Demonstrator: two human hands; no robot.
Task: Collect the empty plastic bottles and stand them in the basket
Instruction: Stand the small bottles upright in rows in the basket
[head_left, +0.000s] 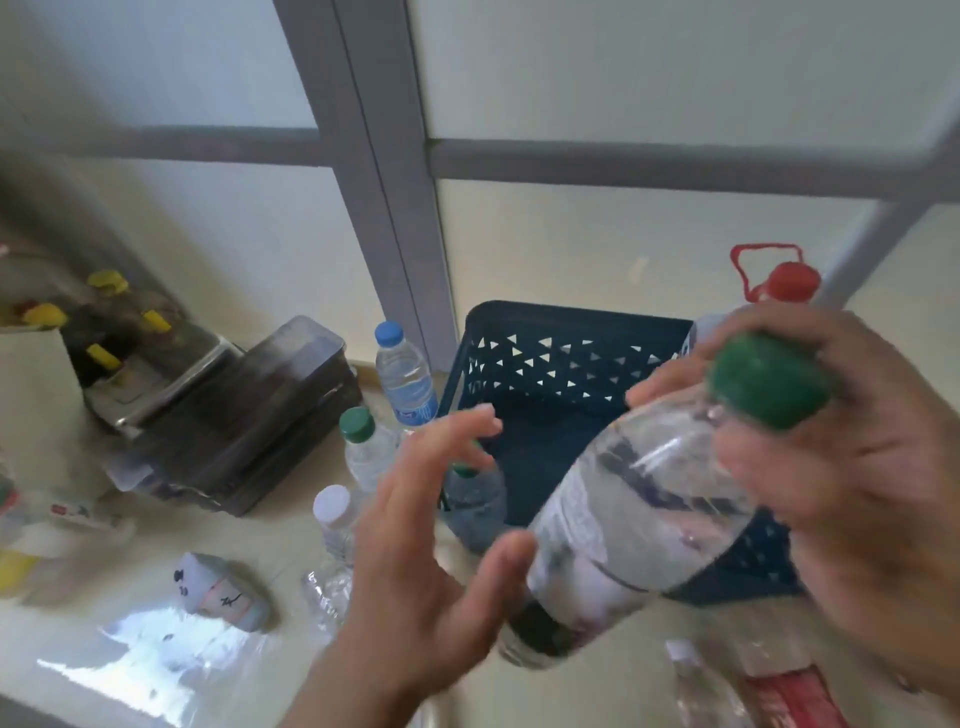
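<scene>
Right hand (831, 499) gripping tilted green-capped bottle (639, 525) near its neck, over basket (566, 358) at 4 o'clock; left hand (415, 545) open beside it. Risk: tipping on release, being slanted.

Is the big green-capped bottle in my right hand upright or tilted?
Tilted. The bottle slants, green cap up toward the right hand gripping it and base down-left by the open left hand, above the basket.

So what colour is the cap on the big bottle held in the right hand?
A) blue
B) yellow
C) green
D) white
C: the right hand grips the big bottle near its top, and the cap showing between the fingers is dark green.
</scene>
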